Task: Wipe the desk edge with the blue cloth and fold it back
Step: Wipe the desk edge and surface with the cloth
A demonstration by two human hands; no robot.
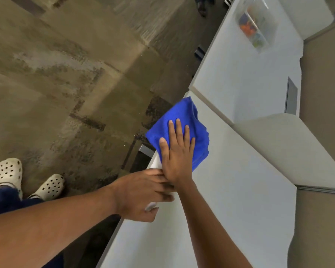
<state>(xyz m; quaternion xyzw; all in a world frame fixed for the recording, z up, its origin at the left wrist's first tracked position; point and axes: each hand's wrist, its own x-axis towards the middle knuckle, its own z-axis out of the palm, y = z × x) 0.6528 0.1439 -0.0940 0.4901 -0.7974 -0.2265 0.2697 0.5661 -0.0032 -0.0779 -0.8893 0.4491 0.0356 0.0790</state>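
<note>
The blue cloth lies bunched on the left edge of the white desk, partly hanging over the side. My right hand presses flat on top of it, fingers spread, with the thumb on the edge side. Just below that wrist, my left hand curls around the desk edge, fingers over the top. The cloth's lower corner is hidden under my right palm.
A second white desk adjoins farther ahead and carries a clear plastic box of coloured items. A beige partition runs along the desk's right side. Brown carpet lies to the left, with my feet in pale clogs.
</note>
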